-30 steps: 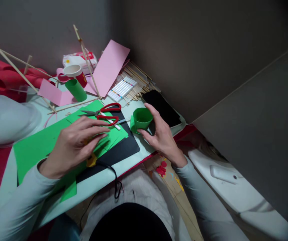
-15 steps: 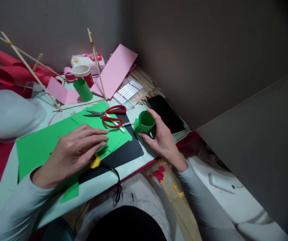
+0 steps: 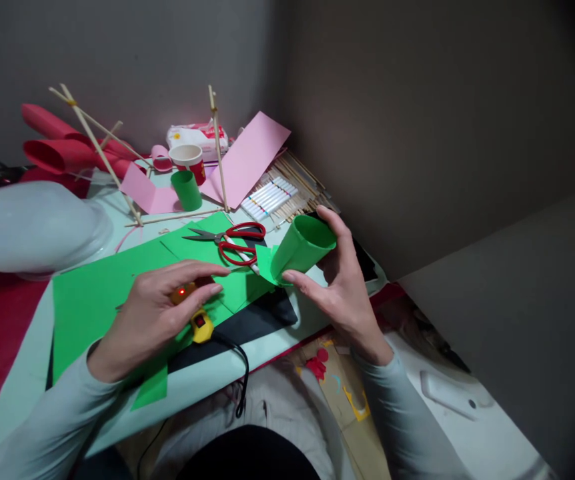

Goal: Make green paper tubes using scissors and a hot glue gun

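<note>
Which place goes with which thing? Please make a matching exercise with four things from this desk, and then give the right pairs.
Things:
1. green paper tube
2. red scissors
3. yellow tool
4. white markers

Places:
A. lying partly on the green sheet
B. beside the bundle of wooden sticks
C. held tilted in the right hand
D. under the left hand, with a black cord running from it

Pairs: 1-C, 2-A, 3-D, 4-B
</note>
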Motion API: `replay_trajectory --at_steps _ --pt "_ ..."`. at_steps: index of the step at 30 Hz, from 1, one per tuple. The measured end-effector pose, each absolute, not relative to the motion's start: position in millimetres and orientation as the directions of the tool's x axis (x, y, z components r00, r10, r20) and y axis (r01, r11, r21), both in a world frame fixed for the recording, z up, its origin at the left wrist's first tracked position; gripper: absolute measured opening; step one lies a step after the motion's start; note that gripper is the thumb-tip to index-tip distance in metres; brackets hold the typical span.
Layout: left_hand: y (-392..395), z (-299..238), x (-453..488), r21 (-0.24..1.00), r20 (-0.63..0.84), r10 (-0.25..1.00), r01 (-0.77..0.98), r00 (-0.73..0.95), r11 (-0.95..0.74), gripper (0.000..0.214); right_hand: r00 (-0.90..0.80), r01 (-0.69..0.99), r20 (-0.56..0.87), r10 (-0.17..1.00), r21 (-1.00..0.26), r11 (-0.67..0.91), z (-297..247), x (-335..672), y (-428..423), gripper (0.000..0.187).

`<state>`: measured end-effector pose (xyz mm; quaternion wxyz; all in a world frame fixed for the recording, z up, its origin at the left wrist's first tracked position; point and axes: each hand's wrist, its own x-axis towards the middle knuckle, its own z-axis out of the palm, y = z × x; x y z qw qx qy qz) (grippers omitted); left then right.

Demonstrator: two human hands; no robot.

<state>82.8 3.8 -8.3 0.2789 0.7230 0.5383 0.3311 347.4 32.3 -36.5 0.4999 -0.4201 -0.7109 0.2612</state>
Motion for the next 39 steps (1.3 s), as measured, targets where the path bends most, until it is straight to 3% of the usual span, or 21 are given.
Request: replay_trajectory --at_steps 4,7,11,14,20,26,33,39 --pt "0 -11 92 0.931 -0.057 0.982 0.364 0.178 -0.012 0.030 -0.092 0.233 0.577 0.811 -0.780 0.581 -31 322 36 0.086" --pt "-5 -14 100 0.987 -0.149 0.944 -0.010 0.294 0.159 0.033 -0.038 0.190 0.599 0.800 -0.781 0.595 -28 297 32 0.088" --pt "-12 -16 109 0.790 -0.113 0.945 -0.550 0.307 0.273 0.015 -0.011 0.248 0.627 0.779 -0.753 0.609 -28 266 21 0.090" --pt "-12 -12 110 0.620 -0.147 0.960 -0.734 0.240 0.278 0.015 0.025 0.307 0.684 0.729 -0.699 0.646 -31 250 14 0.086" --pt "-6 -4 106 0.572 -0.191 0.971 -0.787 0.143 0.229 0.008 0.096 0.300 0.702 0.706 -0.696 0.652 -41 231 2 0.091" --pt "-3 0 104 0.523 -0.236 0.969 -0.831 0.072 0.189 0.016 0.017 0.156 0.728 0.686 -0.679 0.717 -46 233 -8 0.078" --pt "0 14 107 0.493 -0.452 0.892 -0.835 -0.007 0.243 0.044 -0.167 0.307 0.786 0.595 -0.532 0.789 -49 241 -14 0.073" --pt "0 18 96 0.534 -0.502 0.864 -0.800 -0.039 0.274 0.049 -0.382 0.339 0.733 0.563 -0.455 0.823 -45 274 -5 0.065"
